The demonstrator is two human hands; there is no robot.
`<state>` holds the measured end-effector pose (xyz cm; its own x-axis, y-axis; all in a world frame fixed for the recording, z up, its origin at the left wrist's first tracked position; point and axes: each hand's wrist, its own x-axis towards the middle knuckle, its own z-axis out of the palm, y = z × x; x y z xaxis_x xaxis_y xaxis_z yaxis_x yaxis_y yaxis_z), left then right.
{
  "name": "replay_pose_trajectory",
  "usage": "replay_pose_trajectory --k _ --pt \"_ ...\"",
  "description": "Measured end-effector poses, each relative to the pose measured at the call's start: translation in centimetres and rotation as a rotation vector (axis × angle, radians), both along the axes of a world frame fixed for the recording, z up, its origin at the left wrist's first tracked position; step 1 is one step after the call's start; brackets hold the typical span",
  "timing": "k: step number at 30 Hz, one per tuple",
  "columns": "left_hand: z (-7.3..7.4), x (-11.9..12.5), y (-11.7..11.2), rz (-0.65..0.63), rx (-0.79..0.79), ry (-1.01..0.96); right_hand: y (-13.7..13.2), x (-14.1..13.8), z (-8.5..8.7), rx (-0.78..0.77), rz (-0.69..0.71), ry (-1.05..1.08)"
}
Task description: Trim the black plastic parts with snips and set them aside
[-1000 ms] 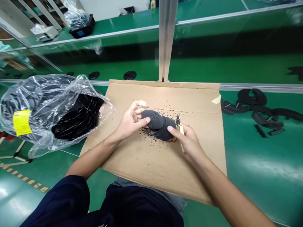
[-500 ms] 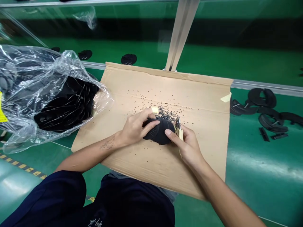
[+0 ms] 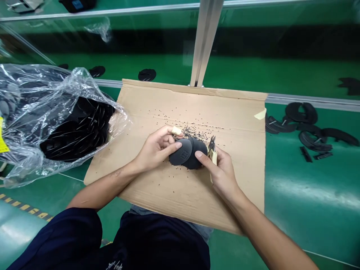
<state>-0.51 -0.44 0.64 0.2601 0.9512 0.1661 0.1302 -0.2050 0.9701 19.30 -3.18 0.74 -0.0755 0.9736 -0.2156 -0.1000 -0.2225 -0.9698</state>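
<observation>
My left hand (image 3: pixel 157 147) pinches the edge of a flat black disc-shaped part (image 3: pixel 180 153) with raised marking on its face; yellowish tape wraps one fingertip. More black discs (image 3: pixel 197 146) lie overlapped beside and under it. My right hand (image 3: pixel 221 168) holds a pair of side cutters (image 3: pixel 213 153) with pale yellow handles, jaws pointing away from me. Its thumb also presses on the right-hand discs. Small black bits (image 3: pixel 194 130) are scattered beyond the discs on a cardboard sheet (image 3: pixel 180 202).
At left, a clear plastic bag (image 3: pixel 56 90) opens towards the cardboard, with many black parts (image 3: pixel 81 131) inside. Curved black pieces (image 3: pixel 312 135) lie on the green surface at right. A metal post (image 3: pixel 201 48) stands behind the cardboard, and black discs (image 3: pixel 147 74) lie near the rail.
My left hand has tilted its disc so the marked face shows more fully, its fingers shifting slightly left. My right hand keeps the cutters and its thumb on the discs. The view has shifted slightly.
</observation>
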Motion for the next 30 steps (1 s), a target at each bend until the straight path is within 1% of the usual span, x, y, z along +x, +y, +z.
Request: replay_pose_trajectory --k 3,9,12,15,20,24,26,28,30 --pt "0.1 0.2 -0.3 0.061 0.083 0.003 0.1 0.1 0.1 0.013 -0.015 -0.003" --pt "-0.3 0.6 -0.5 0.228 0.451 0.164 0.0 0.0 0.1 -0.025 0.017 0.002" --pt "-0.3 0.4 -0.3 0.253 0.596 0.246 -0.1 0.0 0.1 -0.035 0.008 0.016" --pt "-0.3 0.4 0.0 0.244 0.651 0.301 -0.1 -0.1 0.2 -0.016 0.033 0.015" --pt "-0.3 0.8 -0.1 0.241 0.659 0.368 -0.2 -0.2 0.3 0.059 0.088 -0.009" --pt "-0.5 1.1 -0.5 0.242 0.654 0.359 -0.2 -0.3 0.3 0.116 0.116 -0.032" --pt "-0.8 1.1 -0.6 0.252 0.586 0.336 -0.2 -0.3 0.3 0.141 0.121 -0.045" --pt "-1.1 1.1 -0.6 0.244 0.468 0.297 -0.3 -0.3 0.3 0.167 0.121 -0.058" --pt "-1.2 1.1 -0.7 0.173 0.326 0.253 -0.4 -0.3 0.3 0.196 0.109 -0.082"
